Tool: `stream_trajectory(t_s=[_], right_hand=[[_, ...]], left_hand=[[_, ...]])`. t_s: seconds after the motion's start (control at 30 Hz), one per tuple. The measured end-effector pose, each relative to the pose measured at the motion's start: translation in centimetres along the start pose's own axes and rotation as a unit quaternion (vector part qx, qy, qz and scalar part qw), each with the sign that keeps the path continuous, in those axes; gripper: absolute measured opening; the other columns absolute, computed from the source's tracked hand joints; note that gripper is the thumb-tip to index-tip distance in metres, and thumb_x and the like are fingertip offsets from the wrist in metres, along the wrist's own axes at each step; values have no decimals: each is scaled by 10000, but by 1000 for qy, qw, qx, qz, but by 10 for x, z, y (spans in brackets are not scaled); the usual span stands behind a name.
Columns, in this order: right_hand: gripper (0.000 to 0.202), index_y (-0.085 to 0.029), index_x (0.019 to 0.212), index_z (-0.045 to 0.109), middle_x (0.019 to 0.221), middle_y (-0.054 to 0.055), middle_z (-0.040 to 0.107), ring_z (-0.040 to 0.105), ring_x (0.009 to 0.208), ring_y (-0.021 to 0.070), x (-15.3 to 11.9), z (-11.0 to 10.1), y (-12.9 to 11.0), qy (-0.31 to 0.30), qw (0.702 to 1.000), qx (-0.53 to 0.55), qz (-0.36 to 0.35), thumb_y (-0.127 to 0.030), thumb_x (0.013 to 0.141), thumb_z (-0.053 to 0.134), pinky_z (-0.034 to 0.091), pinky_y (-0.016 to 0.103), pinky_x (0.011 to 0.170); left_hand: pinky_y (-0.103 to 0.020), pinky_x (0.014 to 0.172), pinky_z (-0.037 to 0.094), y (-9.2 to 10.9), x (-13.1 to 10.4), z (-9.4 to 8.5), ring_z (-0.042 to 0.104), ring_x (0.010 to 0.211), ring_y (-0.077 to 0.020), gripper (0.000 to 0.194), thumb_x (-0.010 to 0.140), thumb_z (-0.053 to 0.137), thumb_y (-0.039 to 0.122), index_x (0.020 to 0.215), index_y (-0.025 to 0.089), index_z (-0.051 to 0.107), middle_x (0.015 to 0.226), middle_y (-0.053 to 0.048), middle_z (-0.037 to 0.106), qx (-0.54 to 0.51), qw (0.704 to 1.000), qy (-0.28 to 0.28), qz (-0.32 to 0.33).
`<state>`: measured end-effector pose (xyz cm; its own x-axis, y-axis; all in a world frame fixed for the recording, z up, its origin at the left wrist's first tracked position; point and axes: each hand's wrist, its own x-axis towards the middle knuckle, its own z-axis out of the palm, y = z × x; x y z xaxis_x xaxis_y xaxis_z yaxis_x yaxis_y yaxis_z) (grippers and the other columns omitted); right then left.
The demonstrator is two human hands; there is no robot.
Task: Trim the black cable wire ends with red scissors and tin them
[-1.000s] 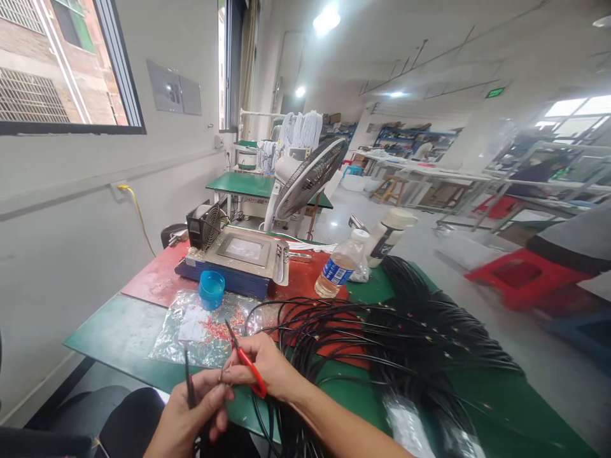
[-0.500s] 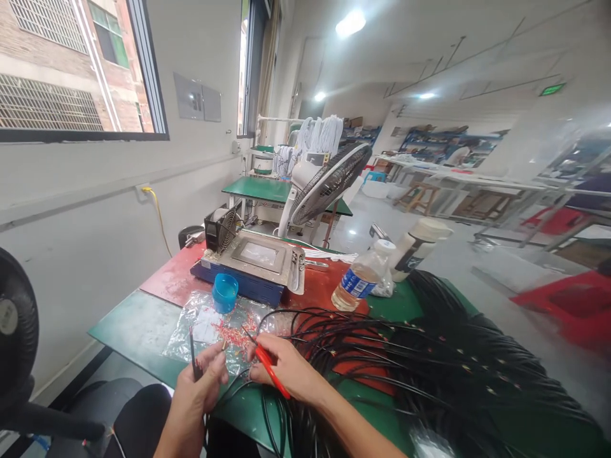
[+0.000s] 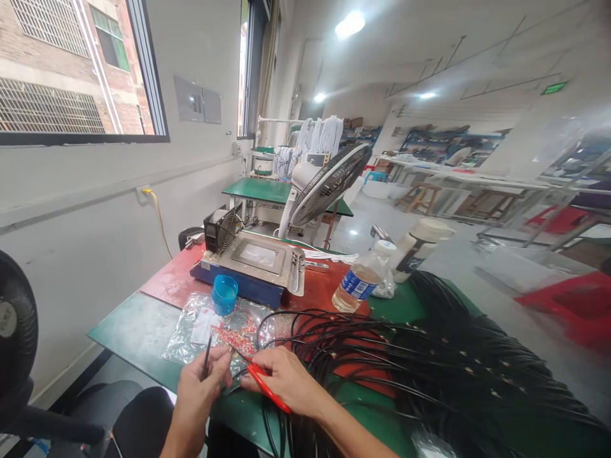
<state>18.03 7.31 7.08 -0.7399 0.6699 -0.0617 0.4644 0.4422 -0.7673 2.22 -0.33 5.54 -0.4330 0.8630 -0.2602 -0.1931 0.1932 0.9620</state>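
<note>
My left hand is closed round a thin black cable, whose end sticks up above the fingers. Beside it, my right hand grips red-handled scissors, their tip close to my left fingertips. Small red and pale scraps lie on a clear plastic bag just beyond the hands. Many black cables run from near my right hand across the table to the right.
A blue machine with a small fan stands behind a blue cup. A plastic bottle and a pale flask stand right of it. A large fan rises behind the green table.
My right hand and the scissors have moved slightly left, bringing the tip nearer my left fingertips. The cable in my left hand now leans right and its end is lower.
</note>
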Motion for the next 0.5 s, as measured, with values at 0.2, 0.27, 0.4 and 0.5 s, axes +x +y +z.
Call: stream_trajectory(t_s=[0.2, 0.27, 0.4, 0.5], right_hand=[[479, -161, 513, 333, 524, -62, 256, 255, 506, 57, 1, 4, 2, 9, 1000, 23, 17, -483, 762, 586, 155, 215, 470], [479, -160, 501, 330, 516, -62, 254, 252, 496, 54, 1, 5, 3, 15, 999, 22, 28, -468, 747, 602, 148, 217, 462], [507, -163, 472, 295, 494, -59, 230, 228, 478, 49, 2, 5, 3, 36, 997, 58, 38, -461, 737, 608, 136, 217, 448], [513, -168, 496, 363, 465, -61, 261, 245, 448, 48, 5, 6, 3, 62, 986, 152, 32, -569, 748, 559, 154, 205, 432]], left_hand=[[-224, 413, 178, 1, 4, 1, 294, 383, -50, 492, 583, 719, 523, 832, 100, 679, 426, 39, 530, 22, 1000, 10, 13], [-222, 408, 177, 1, 4, 2, 294, 378, -50, 506, 567, 724, 532, 822, 97, 685, 412, 37, 528, 25, 999, 13, 16], [-219, 397, 152, 0, 6, 3, 277, 353, -40, 529, 548, 729, 548, 812, 91, 686, 399, 31, 530, 4, 1000, 21, 15], [-216, 385, 144, -4, 8, 3, 268, 325, -27, 533, 511, 766, 536, 811, 102, 687, 437, 23, 560, -26, 1000, 6, 9]])
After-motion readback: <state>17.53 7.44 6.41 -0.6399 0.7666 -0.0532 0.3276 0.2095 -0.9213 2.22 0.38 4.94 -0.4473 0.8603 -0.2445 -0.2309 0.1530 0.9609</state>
